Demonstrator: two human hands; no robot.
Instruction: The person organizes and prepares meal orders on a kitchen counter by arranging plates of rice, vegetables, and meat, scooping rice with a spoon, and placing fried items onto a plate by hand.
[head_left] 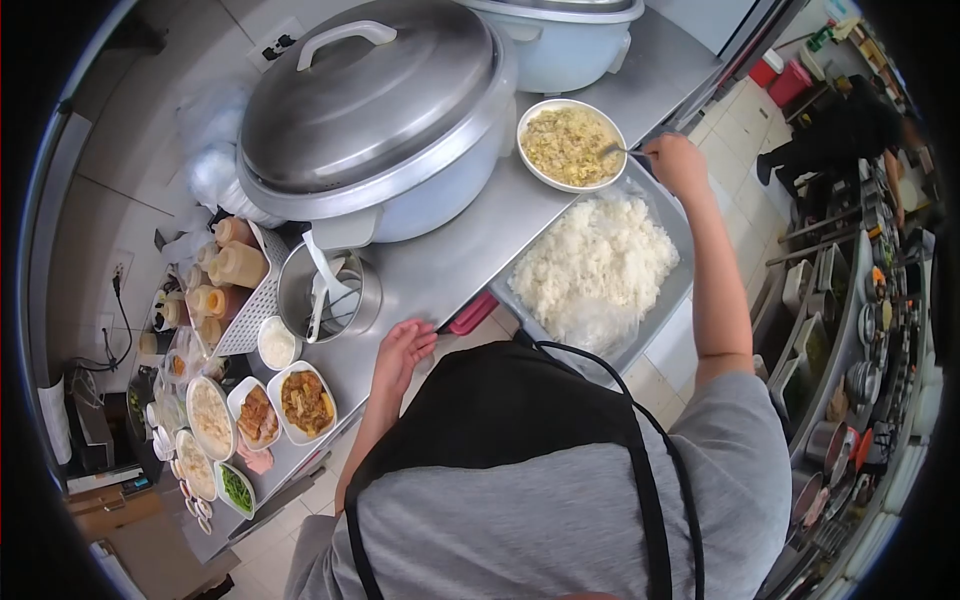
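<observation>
My right hand [678, 164] is closed round the handle of a spoon [626, 151], whose far end rests in a round white bowl of yellowish chopped food [571, 146]. The bowl stands at the counter's edge, just above a grey tub [677, 215] heaped with white rice [597, 262]. Clear plastic lies over the rice nearest my body. My left hand [407, 347] hovers by the counter edge, palm partly up, fingers apart, with nothing in it. To its left stands a metal pot [369, 312] holding white ladles.
A large lidded cooker [375, 110] stands on the steel counter, with another [567, 50] behind. Sauce bottles [238, 265] sit by a white basket [262, 292]. Food bowls [307, 402] line the lower left counter. A person in dark clothes [835, 130] stands at the far right near shelving.
</observation>
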